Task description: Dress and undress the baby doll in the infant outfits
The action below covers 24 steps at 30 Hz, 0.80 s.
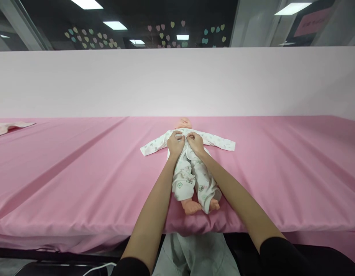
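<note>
A pink cloth (softly creased) point(88, 180) bears a doll point(191, 207) in printed white clothes point(183, 174) and, far left, pale fabric point(7, 127).

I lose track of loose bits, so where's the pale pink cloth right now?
In the head view, the pale pink cloth lies at the far left edge of the pink-covered table, well left of the baby doll.

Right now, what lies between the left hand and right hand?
Between the left hand and right hand lies the white printed garment's front, seen in the head view.
</note>
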Motion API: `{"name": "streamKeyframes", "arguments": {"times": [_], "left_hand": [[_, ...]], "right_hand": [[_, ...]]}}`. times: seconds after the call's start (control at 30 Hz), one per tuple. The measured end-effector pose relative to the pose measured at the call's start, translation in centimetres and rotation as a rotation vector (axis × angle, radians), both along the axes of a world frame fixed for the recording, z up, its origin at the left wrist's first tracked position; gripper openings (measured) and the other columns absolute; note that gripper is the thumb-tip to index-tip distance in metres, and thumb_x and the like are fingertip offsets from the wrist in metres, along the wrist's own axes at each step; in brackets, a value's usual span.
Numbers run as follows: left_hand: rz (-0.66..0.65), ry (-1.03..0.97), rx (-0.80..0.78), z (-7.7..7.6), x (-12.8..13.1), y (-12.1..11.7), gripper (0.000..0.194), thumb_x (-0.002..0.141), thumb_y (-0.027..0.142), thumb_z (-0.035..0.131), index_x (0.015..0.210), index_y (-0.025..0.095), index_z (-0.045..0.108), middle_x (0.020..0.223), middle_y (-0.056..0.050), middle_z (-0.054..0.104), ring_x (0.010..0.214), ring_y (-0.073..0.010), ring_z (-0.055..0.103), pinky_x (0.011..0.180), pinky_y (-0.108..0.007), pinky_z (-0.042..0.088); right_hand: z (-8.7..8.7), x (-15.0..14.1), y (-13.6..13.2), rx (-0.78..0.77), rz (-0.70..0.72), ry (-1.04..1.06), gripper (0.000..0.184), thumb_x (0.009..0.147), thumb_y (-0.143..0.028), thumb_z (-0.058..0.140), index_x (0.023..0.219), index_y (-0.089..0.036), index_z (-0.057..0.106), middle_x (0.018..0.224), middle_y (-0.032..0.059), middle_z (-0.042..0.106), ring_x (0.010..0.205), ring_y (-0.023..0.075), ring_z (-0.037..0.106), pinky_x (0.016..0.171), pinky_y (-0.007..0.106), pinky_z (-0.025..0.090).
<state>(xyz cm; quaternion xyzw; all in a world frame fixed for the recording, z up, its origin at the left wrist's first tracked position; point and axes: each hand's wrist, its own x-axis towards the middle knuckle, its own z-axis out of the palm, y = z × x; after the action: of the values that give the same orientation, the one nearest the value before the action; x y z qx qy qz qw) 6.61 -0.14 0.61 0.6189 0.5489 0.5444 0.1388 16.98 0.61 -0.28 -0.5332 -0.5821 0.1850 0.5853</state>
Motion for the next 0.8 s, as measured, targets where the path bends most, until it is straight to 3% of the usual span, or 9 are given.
{"name": "streamKeyframes", "arguments": {"times": [0.23,0.4,0.5,0.67,0.8], "left_hand": [[-0.024,-0.028,0.02,-0.1,0.1,0.1,0.012,0.073,0.023,0.058,0.085,0.023,0.058,0.072,0.003,0.07,0.074,-0.0162,0.066,0.073,-0.027,0.045],[-0.301,0.096,0.153,-0.9,-1.1,0.0,0.017,0.075,0.014,0.051,0.086,0.021,0.061,0.091,0.0,0.069,0.091,-0.0163,0.063,0.087,-0.029,0.044],[-0.421,0.149,0.198,-2.0,-2.2,-0.7,0.021,0.081,0.015,0.045,0.092,0.021,0.062,0.105,-0.002,0.067,0.104,-0.0169,0.058,0.096,-0.033,0.041],[-0.422,0.202,0.206,-2.9,-3.2,-2.1,0.022,0.085,0.021,0.045,0.099,0.019,0.062,0.121,-0.006,0.06,0.121,-0.0198,0.047,0.104,-0.039,0.034],[-0.411,0.295,0.236,-2.3,-3.3,-2.8,0.019,0.084,0.024,0.051,0.099,0.02,0.063,0.116,-0.006,0.062,0.113,-0.0205,0.052,0.101,-0.038,0.036]], "right_hand": [[0.0,0.0,0.1,-0.055,0.0,0.133,0.011,0.069,-0.024,0.05,0.071,-0.018,0.06,0.066,-0.0013,0.059,0.061,0.0141,0.053,0.062,0.026,0.04],[-0.4,-0.1,-0.1,0.107,-0.201,-0.216,0.015,0.076,-0.02,0.047,0.077,-0.019,0.062,0.062,-0.0001,0.056,0.064,0.0167,0.051,0.068,0.029,0.04],[-0.7,-0.1,-0.5,0.156,-0.206,-0.397,0.023,0.082,-0.02,0.043,0.084,-0.019,0.066,0.073,0.0046,0.059,0.074,0.0197,0.052,0.073,0.032,0.04],[-1.5,-0.1,-2.3,0.228,-0.178,-0.588,0.032,0.083,-0.02,0.042,0.107,-0.017,0.062,0.09,0.0108,0.058,0.088,0.0252,0.049,0.083,0.038,0.04],[-1.8,0.2,-3.9,0.263,-0.187,-0.478,0.032,0.077,-0.015,0.043,0.106,-0.013,0.056,0.097,0.0111,0.059,0.093,0.0237,0.051,0.086,0.037,0.041]]}}
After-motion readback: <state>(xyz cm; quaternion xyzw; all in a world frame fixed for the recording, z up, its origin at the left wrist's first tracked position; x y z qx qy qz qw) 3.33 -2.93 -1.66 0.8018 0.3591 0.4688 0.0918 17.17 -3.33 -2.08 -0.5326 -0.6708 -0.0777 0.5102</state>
